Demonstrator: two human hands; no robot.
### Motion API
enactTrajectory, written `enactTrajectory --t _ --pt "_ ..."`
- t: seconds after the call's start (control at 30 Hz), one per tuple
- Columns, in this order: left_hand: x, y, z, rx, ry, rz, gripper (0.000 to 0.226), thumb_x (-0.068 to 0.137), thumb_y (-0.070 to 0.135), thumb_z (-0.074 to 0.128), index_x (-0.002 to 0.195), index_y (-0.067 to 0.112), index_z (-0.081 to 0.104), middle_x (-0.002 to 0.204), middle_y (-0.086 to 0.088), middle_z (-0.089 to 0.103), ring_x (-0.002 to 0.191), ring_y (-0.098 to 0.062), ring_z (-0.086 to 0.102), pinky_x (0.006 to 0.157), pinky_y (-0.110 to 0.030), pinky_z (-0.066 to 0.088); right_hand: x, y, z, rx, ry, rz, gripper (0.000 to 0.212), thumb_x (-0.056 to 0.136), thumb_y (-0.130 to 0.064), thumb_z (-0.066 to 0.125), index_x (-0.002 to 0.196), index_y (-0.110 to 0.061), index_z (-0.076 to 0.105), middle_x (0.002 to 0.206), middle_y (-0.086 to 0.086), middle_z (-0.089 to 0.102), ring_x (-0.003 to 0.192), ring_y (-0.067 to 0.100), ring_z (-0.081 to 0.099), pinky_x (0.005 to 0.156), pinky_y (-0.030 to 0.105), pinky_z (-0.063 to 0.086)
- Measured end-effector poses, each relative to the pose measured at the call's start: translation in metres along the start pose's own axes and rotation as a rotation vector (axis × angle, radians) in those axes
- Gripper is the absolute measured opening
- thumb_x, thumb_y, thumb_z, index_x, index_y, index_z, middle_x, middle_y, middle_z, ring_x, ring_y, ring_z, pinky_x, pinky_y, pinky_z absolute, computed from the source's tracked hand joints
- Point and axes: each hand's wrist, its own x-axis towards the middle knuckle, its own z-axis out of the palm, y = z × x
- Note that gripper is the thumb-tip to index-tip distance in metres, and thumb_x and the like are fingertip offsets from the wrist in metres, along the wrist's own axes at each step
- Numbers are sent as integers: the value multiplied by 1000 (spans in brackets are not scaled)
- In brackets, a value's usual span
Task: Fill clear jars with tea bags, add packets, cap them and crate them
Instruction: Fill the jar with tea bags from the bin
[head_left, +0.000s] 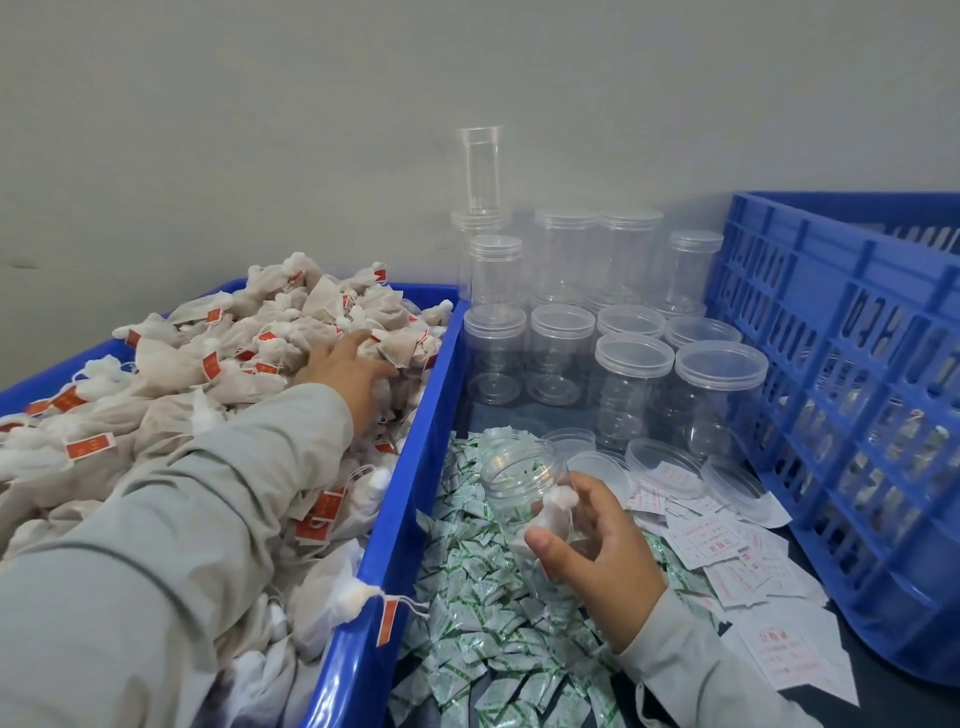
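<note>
Left hand (347, 364): fingers spread, reaching into the tea bags (171, 364) heaped in the left blue bin (400, 519).
Right hand (592, 540): grasping an uncapped, tilted clear jar (519, 478) over the green packets (478, 623).
Crate (852, 395): far right.

No text legible anywhere. Red tags (89, 447) on the tea bags (171, 364) carry pale marks, too small to read. White paper slips (711, 540) have red printed characters inside a red frame, blurred, unreadable. Small packets (467, 587) show green print, not decipherable. Blue crate (852, 374): can't make out any lettering.
</note>
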Motion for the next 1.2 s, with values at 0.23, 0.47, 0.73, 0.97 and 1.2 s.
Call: enactTrajectory --t 0.23,0.47,0.73,0.97,1.2 --pt "-2 3 5 129 -169 -114 57 88 28 54 140 26 33 156 -8 -5 142 -32 1 113 -45 18 -2 -1 2 -12 -27 7 68 50 -65 70 109 -40 50 107 7 63 92 24 65 78 43 57" --pt "1 5 -2 31 -63 -182 43 88 13 51 131 8 48 135 -13 38 125 -31 39 102 -38 37 -1 0 0 -16 -18 -3 69 49 -68 70 109 -40 49 106 5 65 93 22 65 80 43 56" --pt "-3 -2 -25 -297 232 -213 30 84 2 55 109 12 67 118 -15 60 108 -32 55 91 -35 41 0 0 -1 -10 -19 -28 67 50 -66 70 108 -40 50 104 3 65 92 19 65 80 40 56" --pt "-15 9 -46 -471 456 -70 25 90 9 49 109 7 64 115 -18 54 107 -30 48 90 -31 32 -1 -1 -1 -5 -13 -41 66 50 -67 75 107 -49 46 111 -7 60 92 3 64 78 20 53" --pt "-53 58 -56 -1196 104 144 22 98 8 40 84 19 53 78 -3 62 65 -11 62 53 -18 54 -1 -1 -2 51 30 -149 83 50 -34 90 120 -36 46 120 -2 52 103 10 62 80 17 53"
